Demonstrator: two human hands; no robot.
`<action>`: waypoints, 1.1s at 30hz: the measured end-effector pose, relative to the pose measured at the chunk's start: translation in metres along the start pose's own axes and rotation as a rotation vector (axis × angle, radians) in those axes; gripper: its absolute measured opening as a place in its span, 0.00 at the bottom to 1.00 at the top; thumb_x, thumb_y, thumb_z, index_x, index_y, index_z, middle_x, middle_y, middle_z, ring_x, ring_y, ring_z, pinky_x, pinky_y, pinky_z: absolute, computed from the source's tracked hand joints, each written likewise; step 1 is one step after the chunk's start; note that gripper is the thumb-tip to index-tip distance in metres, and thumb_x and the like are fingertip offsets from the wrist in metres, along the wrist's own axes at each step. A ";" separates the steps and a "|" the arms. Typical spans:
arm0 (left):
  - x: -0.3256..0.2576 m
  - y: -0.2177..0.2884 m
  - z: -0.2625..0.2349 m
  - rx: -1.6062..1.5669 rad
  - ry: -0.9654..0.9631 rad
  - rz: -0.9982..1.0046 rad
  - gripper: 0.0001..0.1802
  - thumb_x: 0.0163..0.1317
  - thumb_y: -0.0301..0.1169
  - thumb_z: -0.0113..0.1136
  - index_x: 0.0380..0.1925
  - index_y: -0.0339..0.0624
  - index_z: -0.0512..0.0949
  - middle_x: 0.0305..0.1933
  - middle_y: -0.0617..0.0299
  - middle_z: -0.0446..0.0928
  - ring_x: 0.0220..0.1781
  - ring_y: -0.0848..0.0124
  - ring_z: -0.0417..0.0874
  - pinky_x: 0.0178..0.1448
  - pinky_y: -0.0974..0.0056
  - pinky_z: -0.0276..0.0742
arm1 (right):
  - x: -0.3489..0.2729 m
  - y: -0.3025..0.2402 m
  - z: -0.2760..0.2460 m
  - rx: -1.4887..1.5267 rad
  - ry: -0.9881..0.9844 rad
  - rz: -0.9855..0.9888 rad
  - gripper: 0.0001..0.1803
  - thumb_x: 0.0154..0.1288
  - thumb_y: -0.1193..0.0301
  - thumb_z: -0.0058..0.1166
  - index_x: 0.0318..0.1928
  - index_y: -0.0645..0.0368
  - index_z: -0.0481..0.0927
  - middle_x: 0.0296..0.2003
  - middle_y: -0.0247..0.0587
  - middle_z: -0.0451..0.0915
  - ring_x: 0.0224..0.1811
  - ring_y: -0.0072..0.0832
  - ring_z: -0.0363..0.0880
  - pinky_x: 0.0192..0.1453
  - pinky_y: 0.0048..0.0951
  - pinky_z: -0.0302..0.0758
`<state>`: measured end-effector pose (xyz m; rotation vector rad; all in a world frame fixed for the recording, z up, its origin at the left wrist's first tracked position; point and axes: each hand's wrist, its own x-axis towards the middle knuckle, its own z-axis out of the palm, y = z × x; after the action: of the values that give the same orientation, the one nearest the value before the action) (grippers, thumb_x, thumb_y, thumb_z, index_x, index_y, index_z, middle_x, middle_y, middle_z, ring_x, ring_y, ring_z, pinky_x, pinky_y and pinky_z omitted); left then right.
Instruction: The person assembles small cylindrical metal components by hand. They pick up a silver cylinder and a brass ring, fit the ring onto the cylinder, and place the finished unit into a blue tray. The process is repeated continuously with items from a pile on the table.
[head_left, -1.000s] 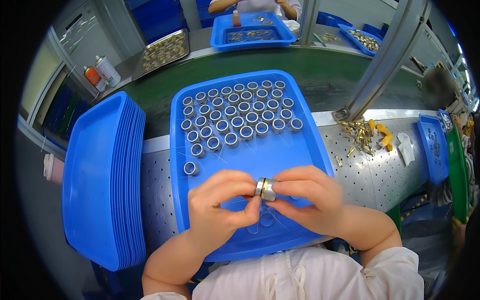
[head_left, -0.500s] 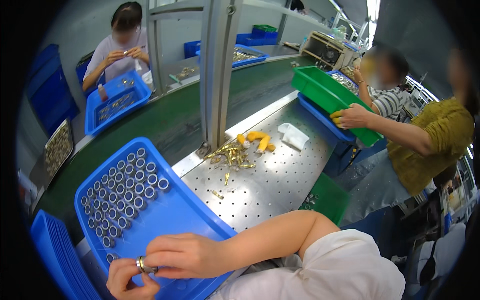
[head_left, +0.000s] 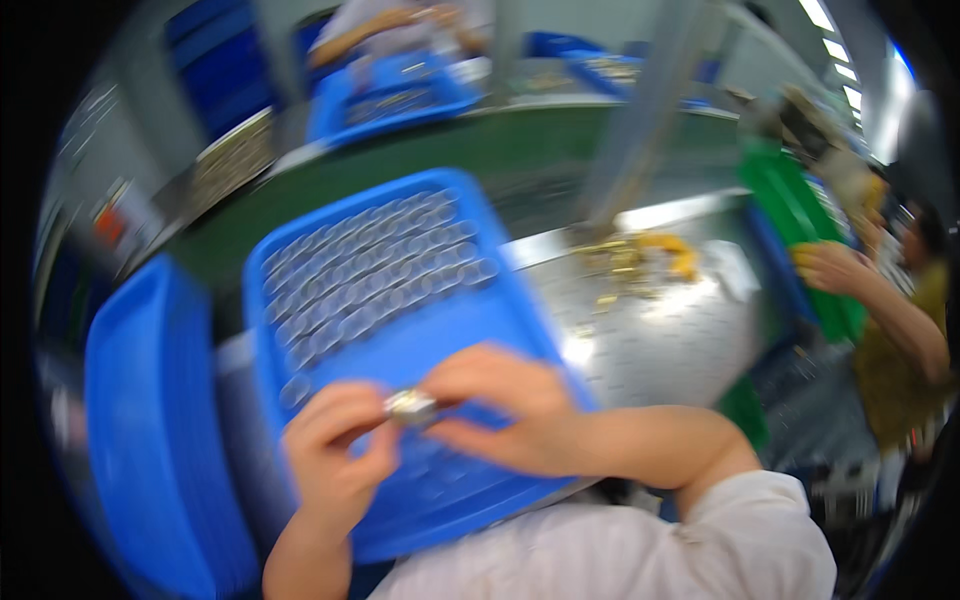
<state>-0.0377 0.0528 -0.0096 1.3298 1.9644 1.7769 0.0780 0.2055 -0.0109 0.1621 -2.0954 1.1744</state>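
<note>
A short silvery metal ring [head_left: 411,407], blurred by motion, is held between my two hands above the blue tray [head_left: 440,345]. My left hand [head_left: 340,450] pinches its left side with thumb and fingers. From the right, my right hand [head_left: 515,415] grips the other side, fingertips closed on it. Rows of similar metal rings [head_left: 375,265] stand in the far half of the tray. One ring [head_left: 296,390] sits at the near end of these rows, by the tray's left wall, just beyond my left hand.
Stacked blue trays [head_left: 150,420] stand at left. On the perforated metal table [head_left: 650,350] lie brass pieces [head_left: 622,262], yellow pieces [head_left: 680,258] and a white cloth [head_left: 732,270]. A metal post [head_left: 650,120] rises beside the green belt [head_left: 540,150]. A co-worker's hand [head_left: 838,270] holds a green bin [head_left: 785,200].
The view has swung left, so the tray and table appear farther right. Both hands still hold the ring, now nearer the tray's middle in the picture.
</note>
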 end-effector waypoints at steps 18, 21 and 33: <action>0.008 0.003 0.011 -0.001 -0.009 0.115 0.10 0.38 0.16 0.65 0.25 0.35 0.79 0.31 0.58 0.78 0.27 0.74 0.80 0.31 0.72 0.79 | -0.005 0.003 -0.003 0.030 -0.014 0.119 0.22 0.41 0.78 0.70 0.40 0.62 0.76 0.32 0.42 0.80 0.30 0.26 0.81 0.32 0.22 0.78; 0.008 0.006 0.010 0.110 0.009 0.185 0.10 0.38 0.18 0.65 0.25 0.37 0.79 0.31 0.59 0.78 0.26 0.73 0.80 0.29 0.72 0.78 | -0.005 0.002 -0.001 -0.006 -0.007 0.075 0.21 0.42 0.78 0.70 0.38 0.62 0.77 0.31 0.42 0.80 0.28 0.26 0.81 0.31 0.23 0.78; 0.006 0.009 0.009 0.202 0.021 0.268 0.10 0.38 0.18 0.65 0.24 0.39 0.78 0.29 0.60 0.78 0.24 0.72 0.80 0.28 0.72 0.77 | -0.002 0.000 -0.003 -0.138 -0.007 -0.138 0.21 0.41 0.80 0.69 0.40 0.62 0.78 0.33 0.42 0.80 0.31 0.31 0.82 0.31 0.25 0.79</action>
<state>-0.0313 0.0623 -0.0014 1.7177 2.1080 1.7423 0.0812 0.2076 -0.0113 0.2419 -2.1264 0.9464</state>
